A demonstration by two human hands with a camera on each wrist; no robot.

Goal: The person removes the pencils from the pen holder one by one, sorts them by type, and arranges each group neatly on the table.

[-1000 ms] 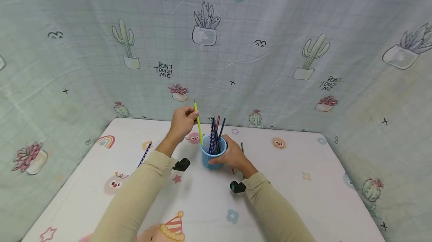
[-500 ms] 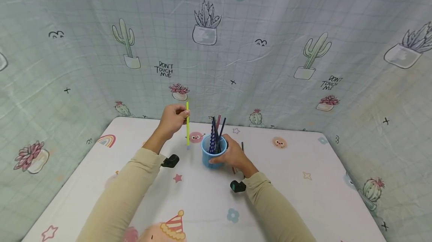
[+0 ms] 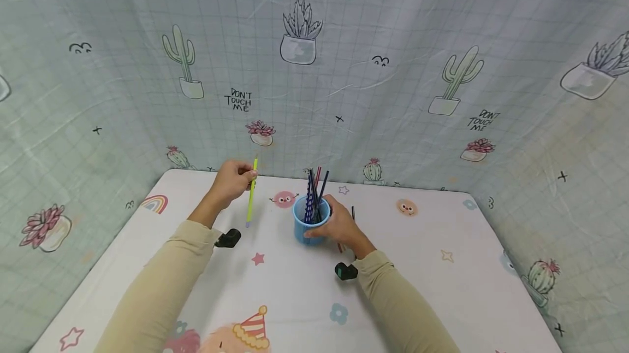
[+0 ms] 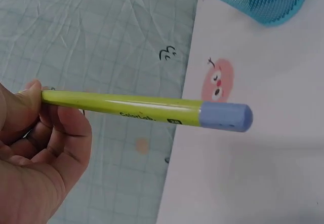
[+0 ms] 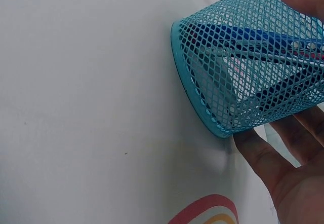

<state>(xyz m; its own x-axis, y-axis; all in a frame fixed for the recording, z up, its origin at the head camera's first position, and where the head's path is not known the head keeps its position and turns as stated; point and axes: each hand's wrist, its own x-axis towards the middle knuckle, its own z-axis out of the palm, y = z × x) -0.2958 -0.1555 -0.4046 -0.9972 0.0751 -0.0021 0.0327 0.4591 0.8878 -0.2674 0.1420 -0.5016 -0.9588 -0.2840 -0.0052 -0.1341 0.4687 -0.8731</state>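
Between thumb and fingers, my left hand (image 3: 230, 182) pinches a yellow-green pencil (image 3: 251, 203) near its upper end. The pencil stands nearly upright in the air, its blue-capped end (image 4: 225, 116) downward. "ColorLab" is printed on its side in the left wrist view. My right hand (image 3: 340, 225) grips a light blue mesh pencil cup (image 5: 248, 67), thumb on one side and fingers on the other. Several dark pencils (image 3: 309, 200), one with a dotted pattern, and a red one (image 3: 318, 172) lean inside the cup, which stands on the table.
A dark pencil (image 3: 352, 214) lies on the white printed table cover (image 3: 417, 287), just right of my right hand and partly hidden by it. Behind the table hangs a cactus-print cloth (image 3: 339, 90). Black wrist cameras (image 3: 346, 271) sit at both cuffs.
My left hand has carried the yellow-green pencil leftward, away from the cup's rim. The dotted pencil on the left of the table is now hidden by the left arm. The right hand stays put.
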